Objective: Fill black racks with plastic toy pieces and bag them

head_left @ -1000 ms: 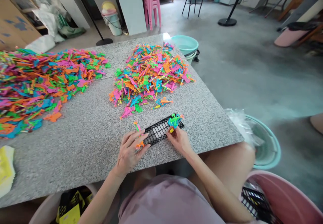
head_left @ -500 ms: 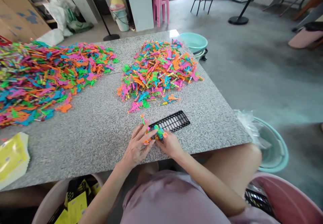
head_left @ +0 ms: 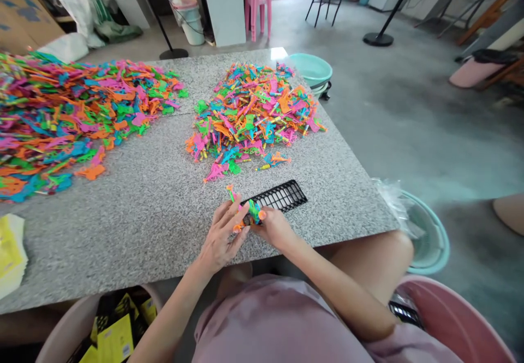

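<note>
Black plastic forms the tray [head_left: 284,196], which in the head view lies aslant on the speckled table [head_left: 155,232], its left end by the hands. The right hand [head_left: 276,230] is closed on a green-and-blue toy [head_left: 254,209] over that end. The left hand [head_left: 219,241] has its fingers spread there, beside a pink toy [head_left: 234,197]; whether it grips anything, I cannot tell. Beyond the tray sits a heap of toys [head_left: 256,109].
</note>
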A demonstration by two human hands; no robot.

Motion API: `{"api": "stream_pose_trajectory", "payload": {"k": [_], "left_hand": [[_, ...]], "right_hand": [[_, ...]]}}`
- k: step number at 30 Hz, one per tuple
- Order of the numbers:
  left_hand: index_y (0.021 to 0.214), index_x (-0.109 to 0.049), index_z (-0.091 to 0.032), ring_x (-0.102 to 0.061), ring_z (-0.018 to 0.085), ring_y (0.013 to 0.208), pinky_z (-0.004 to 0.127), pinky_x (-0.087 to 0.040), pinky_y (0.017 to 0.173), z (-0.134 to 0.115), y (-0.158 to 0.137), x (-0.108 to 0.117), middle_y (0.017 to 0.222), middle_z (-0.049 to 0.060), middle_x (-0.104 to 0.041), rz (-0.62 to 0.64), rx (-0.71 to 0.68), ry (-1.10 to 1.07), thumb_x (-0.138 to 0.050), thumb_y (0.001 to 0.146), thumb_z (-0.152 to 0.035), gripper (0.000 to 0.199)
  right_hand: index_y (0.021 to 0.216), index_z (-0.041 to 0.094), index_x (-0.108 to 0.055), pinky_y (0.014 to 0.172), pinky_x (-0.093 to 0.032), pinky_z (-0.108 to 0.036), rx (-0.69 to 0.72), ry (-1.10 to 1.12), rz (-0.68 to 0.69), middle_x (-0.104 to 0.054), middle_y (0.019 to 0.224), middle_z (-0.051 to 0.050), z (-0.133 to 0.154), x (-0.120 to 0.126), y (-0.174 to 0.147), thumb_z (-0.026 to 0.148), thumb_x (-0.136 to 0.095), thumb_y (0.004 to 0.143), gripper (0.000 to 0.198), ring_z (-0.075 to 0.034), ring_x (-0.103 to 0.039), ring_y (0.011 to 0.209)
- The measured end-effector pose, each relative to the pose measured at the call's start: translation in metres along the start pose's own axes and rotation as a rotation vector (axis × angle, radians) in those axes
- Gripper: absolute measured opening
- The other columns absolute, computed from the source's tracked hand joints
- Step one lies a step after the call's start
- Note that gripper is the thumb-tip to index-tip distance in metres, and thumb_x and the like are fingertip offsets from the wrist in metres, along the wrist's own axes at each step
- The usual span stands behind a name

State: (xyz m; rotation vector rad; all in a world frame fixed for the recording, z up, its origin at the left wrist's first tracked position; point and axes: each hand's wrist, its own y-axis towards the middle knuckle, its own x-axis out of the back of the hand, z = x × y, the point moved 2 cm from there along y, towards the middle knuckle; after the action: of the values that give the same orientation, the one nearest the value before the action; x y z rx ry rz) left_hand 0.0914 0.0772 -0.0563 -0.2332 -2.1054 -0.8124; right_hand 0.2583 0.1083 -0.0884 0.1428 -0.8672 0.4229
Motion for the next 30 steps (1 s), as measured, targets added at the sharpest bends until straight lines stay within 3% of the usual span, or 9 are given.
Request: {"api": "stream_pose_trajectory", "payload": {"k": [4, 8, 12, 16, 18, 21, 23, 26, 30], "left_hand": [[0.15, -0.031, -0.025, -0.035, 0.026, 0.142, 0.045, -0.038, 0.11, 0.001, 0.0, 0.001, 0.153, 0.012, -0.039, 0.001, -0.006, -0.009, -0.055, 0.093, -0.018, 0.062], [0.149, -0.033, -0.024, -0.035, 0.027, 0.141, 0.046, -0.037, 0.111, 0.0, 0.0, 0.0, 0.153, 0.013, -0.038, 0.005, -0.003, -0.005, -0.055, 0.093, -0.017, 0.06], [0.144, -0.041, -0.022, -0.037, 0.03, 0.14, 0.05, -0.037, 0.11, -0.002, 0.004, 0.002, 0.153, 0.014, -0.039, 0.019, 0.006, -0.011, -0.058, 0.092, -0.023, 0.055], [0.126, -0.059, -0.023, -0.046, 0.028, 0.132, 0.046, -0.044, 0.104, -0.002, 0.006, 0.002, 0.146, 0.012, -0.049, -0.031, 0.012, 0.022, -0.059, 0.092, -0.022, 0.035], [0.12, -0.062, -0.023, -0.048, 0.026, 0.13, 0.044, -0.046, 0.102, -0.002, 0.007, 0.001, 0.143, 0.011, -0.052, -0.07, 0.011, 0.024, -0.059, 0.092, -0.02, 0.029], [0.117, -0.064, -0.023, -0.047, 0.026, 0.13, 0.044, -0.046, 0.101, -0.003, 0.007, -0.001, 0.143, 0.012, -0.052, -0.095, 0.008, 0.023, -0.059, 0.092, -0.019, 0.026], [0.117, -0.064, -0.023, -0.048, 0.026, 0.13, 0.044, -0.046, 0.101, -0.003, 0.007, -0.001, 0.143, 0.012, -0.053, -0.097, 0.01, 0.037, -0.059, 0.092, -0.019, 0.025], [0.117, -0.064, -0.023, -0.048, 0.025, 0.13, 0.043, -0.047, 0.101, -0.002, 0.006, -0.001, 0.141, 0.012, -0.054, -0.098, 0.007, 0.058, -0.058, 0.093, -0.02, 0.025], [0.115, -0.064, -0.023, -0.047, 0.025, 0.131, 0.044, -0.048, 0.101, -0.002, 0.005, 0.001, 0.139, 0.013, -0.056, -0.105, -0.008, 0.057, -0.058, 0.093, -0.019, 0.023]], "right_hand": [[0.084, 0.017, -0.068, 0.07, -0.045, -0.025, -0.006, 0.088, -0.025, -0.068, 0.08, -0.004, -0.009, -0.006, 0.0, 0.023, -0.071, 0.081, 0.008, -0.016, -0.062, 0.073], [0.084, 0.017, -0.068, 0.074, -0.045, -0.026, 0.022, -0.049, -0.027, -0.068, 0.086, -0.006, 0.002, -0.007, 0.0, 0.018, -0.068, 0.08, 0.004, -0.018, -0.062, 0.08], [0.089, 0.014, -0.068, 0.075, -0.043, -0.028, 0.064, -0.146, 0.093, -0.069, 0.088, -0.01, 0.018, -0.006, 0.002, 0.011, -0.059, 0.084, 0.01, -0.02, -0.062, 0.085], [0.087, 0.015, -0.069, 0.074, -0.044, -0.026, 0.143, -0.092, 0.207, -0.068, 0.087, -0.007, 0.006, 0.015, 0.016, 0.02, -0.07, 0.08, 0.009, -0.019, -0.063, 0.083], [0.093, 0.017, -0.069, 0.076, -0.045, -0.026, 0.09, -0.092, 0.117, -0.068, 0.093, -0.006, -0.008, 0.034, 0.035, 0.022, -0.071, 0.08, 0.014, -0.019, -0.063, 0.087], [0.117, 0.021, -0.062, 0.079, -0.047, -0.028, -0.051, -0.244, -0.142, -0.061, 0.116, -0.01, -0.02, 0.055, 0.07, 0.023, -0.056, 0.092, 0.025, -0.02, -0.063, 0.096], [0.122, 0.022, -0.057, 0.078, -0.049, -0.03, -0.058, -0.362, -0.155, -0.054, 0.127, -0.014, -0.02, 0.053, 0.09, 0.028, -0.052, 0.096, 0.028, -0.022, -0.062, 0.1], [0.112, 0.018, -0.059, 0.081, -0.05, -0.034, -0.015, -0.462, -0.125, -0.051, 0.128, -0.017, -0.024, 0.042, 0.101, 0.036, -0.054, 0.095, 0.026, -0.027, -0.057, 0.109], [0.101, 0.017, -0.058, 0.082, -0.049, -0.033, -0.071, -0.419, -0.256, -0.057, 0.11, -0.012, -0.059, 0.046, 0.084, 0.021, -0.06, 0.09, 0.013, -0.023, -0.059, 0.097]]}}
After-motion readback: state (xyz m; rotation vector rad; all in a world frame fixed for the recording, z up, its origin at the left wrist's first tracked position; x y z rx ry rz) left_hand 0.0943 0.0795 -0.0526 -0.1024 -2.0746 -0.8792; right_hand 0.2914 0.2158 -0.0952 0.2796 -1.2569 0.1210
